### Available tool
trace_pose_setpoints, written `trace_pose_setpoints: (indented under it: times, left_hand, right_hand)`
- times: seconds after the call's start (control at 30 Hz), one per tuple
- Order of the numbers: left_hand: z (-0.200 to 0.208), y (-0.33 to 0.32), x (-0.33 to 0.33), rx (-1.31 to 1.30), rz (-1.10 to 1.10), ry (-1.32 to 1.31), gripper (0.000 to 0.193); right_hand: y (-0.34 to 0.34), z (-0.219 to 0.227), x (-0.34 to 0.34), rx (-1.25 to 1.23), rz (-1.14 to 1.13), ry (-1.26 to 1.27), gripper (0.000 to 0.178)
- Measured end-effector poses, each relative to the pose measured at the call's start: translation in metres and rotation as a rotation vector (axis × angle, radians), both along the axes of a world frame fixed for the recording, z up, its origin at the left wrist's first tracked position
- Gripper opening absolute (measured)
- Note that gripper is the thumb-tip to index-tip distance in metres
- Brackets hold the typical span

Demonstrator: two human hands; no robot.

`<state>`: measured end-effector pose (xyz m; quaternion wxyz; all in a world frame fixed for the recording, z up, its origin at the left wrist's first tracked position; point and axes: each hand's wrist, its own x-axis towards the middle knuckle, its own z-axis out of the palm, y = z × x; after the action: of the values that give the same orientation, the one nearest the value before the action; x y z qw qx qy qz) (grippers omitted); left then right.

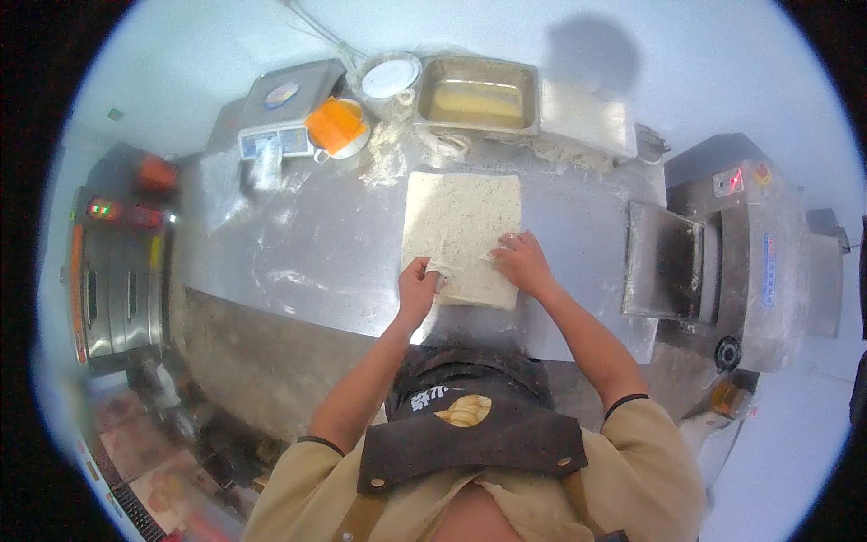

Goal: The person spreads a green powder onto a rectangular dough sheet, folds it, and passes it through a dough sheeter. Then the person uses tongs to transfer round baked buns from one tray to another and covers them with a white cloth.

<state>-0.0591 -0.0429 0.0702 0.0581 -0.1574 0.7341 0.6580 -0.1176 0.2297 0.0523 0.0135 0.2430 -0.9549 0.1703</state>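
A flat, pale, roughly rectangular sheet of dough [462,208] with dark specks lies on the steel worktable [316,226] in front of me. At its near left corner, my left hand [418,291] is closed, thumb and fingers pinching the edge. A small greyish patch shows by the thumb, too blurred to tell. My right hand [524,262] rests over the right edge of the sheet, fingers bent and pressed together on the dough. Between the two hands the surface looks slightly wrinkled.
Along the back stand a scale [280,104], an orange scraper-like piece [335,125] in a white container, a lidded tub [390,79], a steel pan [477,125] and a white tray [591,122]. A steel machine [768,253] borders the right; an oven-like unit [122,280] stands left.
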Motion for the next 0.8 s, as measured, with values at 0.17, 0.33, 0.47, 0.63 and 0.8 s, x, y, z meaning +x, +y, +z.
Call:
trace_pose_setpoints:
  times: [0.17,0.33,0.47,0.63,0.8]
  left_hand:
    - [0.007,-0.008,-0.025,-0.222,-0.101,0.054,0.019]
    - [-0.013,0.014,-0.056,-0.715,-0.319,0.365,0.056]
    - [0.003,0.079,-0.104,-0.877,-0.340,0.653,0.052]
    - [-0.040,0.087,-0.159,-0.766,-0.623,0.401,0.038]
    - [-0.030,0.089,-0.200,-0.458,-0.448,0.326,0.026]
  right_hand:
    - [0.009,-0.008,-0.039,-0.134,-0.135,-0.209,0.021]
    - [0.008,-0.003,-0.088,-0.671,-0.562,-0.745,0.018]
    - [0.010,0.007,-0.103,-0.910,-0.612,-1.067,0.022]
    - [0.008,0.026,-0.108,-1.123,-0.570,-1.138,0.031]
    - [0.014,0.005,-0.094,-0.243,-0.160,0.051,0.043]
